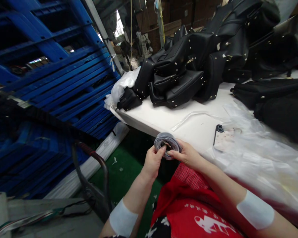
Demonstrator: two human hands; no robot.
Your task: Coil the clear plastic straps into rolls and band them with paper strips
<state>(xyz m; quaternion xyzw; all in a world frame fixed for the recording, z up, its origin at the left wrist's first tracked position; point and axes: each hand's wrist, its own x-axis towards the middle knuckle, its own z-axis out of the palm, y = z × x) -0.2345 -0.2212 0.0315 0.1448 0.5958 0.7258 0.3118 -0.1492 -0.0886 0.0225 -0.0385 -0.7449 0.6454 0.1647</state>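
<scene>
Both my hands hold a grey roll of tape or film [167,142] just off the near edge of the white table [188,122]. My left hand [152,160] grips its left side, fingers curled over the rim. My right hand [186,153] pinches its right side, thumb and fingers closed on it. A red apron [193,205] covers my lap below the hands.
A heap of black leather bags [188,66] covers the back of the table. Clear plastic bags [250,155] lie at the right, with a phone [218,132] beside them. Blue plastic pallets [52,72] lean at the left. A dark metal cart handle [94,165] stands near my left arm.
</scene>
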